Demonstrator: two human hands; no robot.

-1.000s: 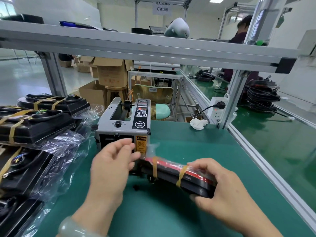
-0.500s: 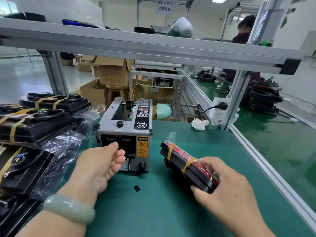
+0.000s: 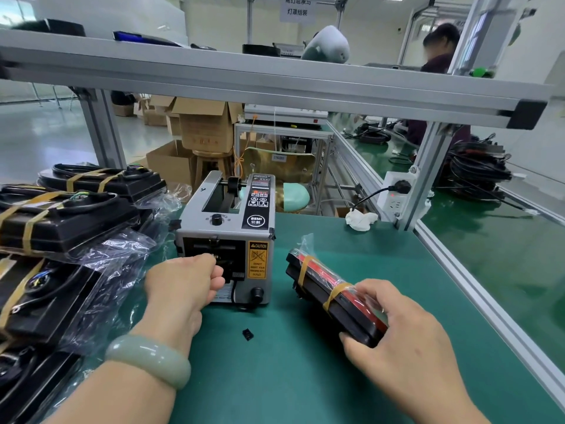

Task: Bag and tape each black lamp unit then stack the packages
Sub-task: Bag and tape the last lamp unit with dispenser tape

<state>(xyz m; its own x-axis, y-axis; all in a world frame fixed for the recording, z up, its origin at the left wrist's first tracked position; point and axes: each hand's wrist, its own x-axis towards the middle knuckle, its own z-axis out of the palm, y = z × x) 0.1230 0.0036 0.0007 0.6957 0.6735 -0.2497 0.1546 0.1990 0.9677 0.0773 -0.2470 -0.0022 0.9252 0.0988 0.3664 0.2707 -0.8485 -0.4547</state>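
Head view: lamp (image 3: 333, 292) is being gripped by right hand (image 3: 406, 341) at 4 o'clock; left hand (image 3: 183, 283) is curled at dispenser (image 3: 226, 228) outlet, grasp unclear; a cut is being risked.

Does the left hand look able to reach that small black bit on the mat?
Probably yes: the left hand is at the dispenser front, and the black bit lies near its wrist on bare mat, with nothing between.
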